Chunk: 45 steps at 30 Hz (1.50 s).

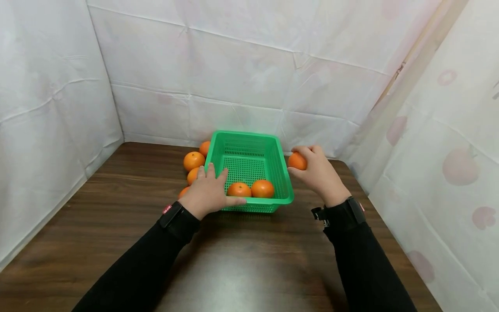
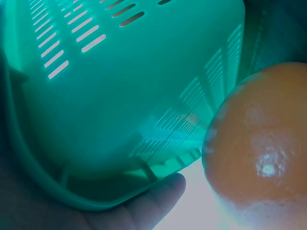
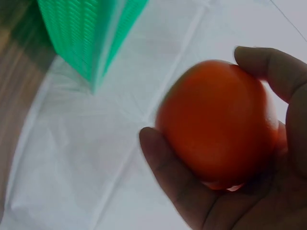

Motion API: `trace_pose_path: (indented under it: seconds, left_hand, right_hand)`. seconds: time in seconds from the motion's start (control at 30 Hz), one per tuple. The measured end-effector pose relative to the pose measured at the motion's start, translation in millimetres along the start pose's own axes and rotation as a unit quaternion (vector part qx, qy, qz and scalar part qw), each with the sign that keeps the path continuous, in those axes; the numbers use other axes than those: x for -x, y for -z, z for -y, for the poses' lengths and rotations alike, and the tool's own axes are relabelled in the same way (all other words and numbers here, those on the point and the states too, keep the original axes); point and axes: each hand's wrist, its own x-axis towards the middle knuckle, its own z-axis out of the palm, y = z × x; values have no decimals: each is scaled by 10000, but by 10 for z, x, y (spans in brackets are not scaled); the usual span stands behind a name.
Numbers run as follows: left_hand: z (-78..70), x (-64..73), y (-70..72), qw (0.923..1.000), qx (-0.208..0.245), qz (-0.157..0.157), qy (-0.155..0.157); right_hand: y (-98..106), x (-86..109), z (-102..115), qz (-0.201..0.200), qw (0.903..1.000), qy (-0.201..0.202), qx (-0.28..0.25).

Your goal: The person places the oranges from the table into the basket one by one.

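Note:
A green plastic basket (image 1: 280,173) stands on the table with two oranges (image 1: 263,189) in its near end. At the near left corner, my left hand (image 1: 208,190) lies over the rim, fingers spread and thumb along the front edge. The left wrist view shows a digit (image 2: 160,196) beside the basket's rim (image 2: 96,205), with a large orange (image 2: 261,143) close by. To the right of the basket, my right hand (image 1: 317,171) holds another orange (image 1: 297,160) between thumb and fingers. In the right wrist view this orange (image 3: 218,124) is apart from the basket.
Several oranges (image 1: 193,161) lie in a row along the basket's left side, partly hidden by it and by my left hand. The dark wooden table (image 1: 97,208) is bordered by white sheets (image 1: 241,73) at the back and both sides.

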Motion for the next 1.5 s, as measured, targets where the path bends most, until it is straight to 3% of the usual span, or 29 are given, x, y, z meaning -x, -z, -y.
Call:
trace_pose_path:
  seconds: [0.33,0.57,0.73,1.07,1.5]
  left_hand:
    - [-71,-25,-21,10000,-12,-64,-47]
    - [-90,-46,-26,9999,-37,-95,-53]
    - [-107,-57,-40,10000,8,-51,-14]
    - [-134,-82,-43,9999,-84,-90,-93]
    - [-155,-97,-43,10000,-45,-53,-8]
  right_hand:
    - [-95,-243,-144,352,9991,227,14]
    - [-134,-354,-121,318,9987,388,-128]
    - [-163,-431,-109,626,9973,354,-132]
    - [-236,-489,-97,735,9964,334,244]
    - [-298,-520,-108,894,9949,338,309]
